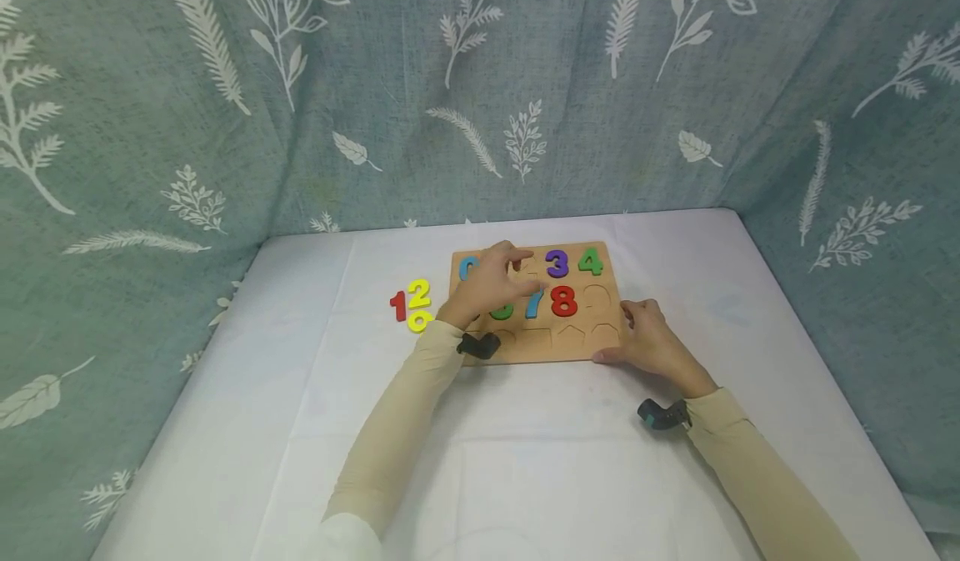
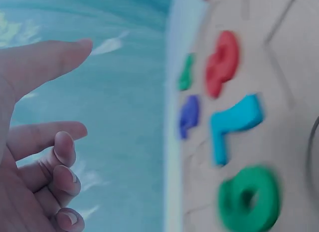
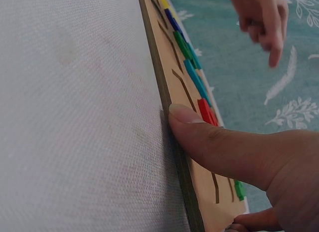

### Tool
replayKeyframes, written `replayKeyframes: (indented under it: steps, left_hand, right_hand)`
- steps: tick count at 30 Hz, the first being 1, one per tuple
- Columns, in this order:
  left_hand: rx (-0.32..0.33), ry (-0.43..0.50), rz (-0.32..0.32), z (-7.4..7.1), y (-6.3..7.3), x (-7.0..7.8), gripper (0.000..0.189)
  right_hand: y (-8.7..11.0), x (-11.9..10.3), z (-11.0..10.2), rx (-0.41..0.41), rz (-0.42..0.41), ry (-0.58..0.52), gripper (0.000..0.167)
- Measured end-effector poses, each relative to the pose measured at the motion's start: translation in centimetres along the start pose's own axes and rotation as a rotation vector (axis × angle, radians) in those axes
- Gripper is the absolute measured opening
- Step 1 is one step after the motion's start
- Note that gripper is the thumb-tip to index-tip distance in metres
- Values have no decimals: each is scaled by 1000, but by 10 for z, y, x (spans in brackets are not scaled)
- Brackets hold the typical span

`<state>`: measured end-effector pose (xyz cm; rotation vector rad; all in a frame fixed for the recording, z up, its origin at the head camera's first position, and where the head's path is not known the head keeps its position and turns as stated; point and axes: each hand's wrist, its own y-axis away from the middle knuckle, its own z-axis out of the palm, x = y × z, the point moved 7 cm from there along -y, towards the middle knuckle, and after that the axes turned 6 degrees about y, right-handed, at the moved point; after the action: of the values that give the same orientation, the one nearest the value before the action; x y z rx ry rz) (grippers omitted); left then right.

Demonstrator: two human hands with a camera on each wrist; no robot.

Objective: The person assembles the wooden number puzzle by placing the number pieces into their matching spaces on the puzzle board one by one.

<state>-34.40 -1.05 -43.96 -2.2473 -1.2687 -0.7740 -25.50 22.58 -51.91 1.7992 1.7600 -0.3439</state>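
A wooden number puzzle board (image 1: 536,351) lies on the table with several coloured numerals in its recesses. My left hand (image 1: 489,282) hovers over the board's left half, thumb and index finger spread apart. In the left wrist view nothing is between those fingers, and the other fingers bend loosely. Near it sit the green 6 (image 2: 251,199), the blue 7 (image 2: 234,122) and the red 8 (image 2: 223,65). My right hand (image 1: 652,344) holds the board's near right corner, its thumb (image 3: 199,127) pressing the front edge and its fingers at the right side.
Loose on the cloth left of the board lie a red 1 (image 1: 398,306), a yellow 2 (image 1: 419,293) and a yellow round-looped numeral (image 1: 420,321). A purple 3 (image 1: 557,263) and a green 4 (image 1: 590,262) fill the top row's right end. A leaf-patterned curtain (image 1: 405,161) hangs behind.
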Motion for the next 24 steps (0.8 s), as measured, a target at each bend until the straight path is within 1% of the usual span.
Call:
replayKeyframes:
  steps: [3, 7, 11, 14, 16, 18, 20, 24]
  left_hand:
    - [98, 13, 33, -34, 17, 0, 63]
    - [213, 30, 42, -77, 45, -7, 58]
    - [313, 34, 27, -113, 72, -20, 57]
    - [384, 24, -9, -133, 92, -37, 55]
    - [426, 5, -47, -141, 104, -53, 55]
    - [450, -3, -84, -145, 116, -68, 54]
    - [457, 1, -117, -144, 125, -83, 54]
    - [437, 6, -168, -133, 138, -106, 54]
  right_hand:
    - [0, -1, 1, -2, 8, -5, 118]
    - [-1, -1, 2, -3, 25, -10, 119]
    - [0, -2, 2, -7, 24, -12, 118]
    - [1, -3, 2, -13, 8, -13, 117]
    - [1, -4, 2, -17, 1, -15, 117]
    - [1, -4, 3, -20, 0, -16, 119]
    - [1, -4, 2, -23, 0, -17, 119]
    - [3, -4, 1, -30, -4, -29, 119]
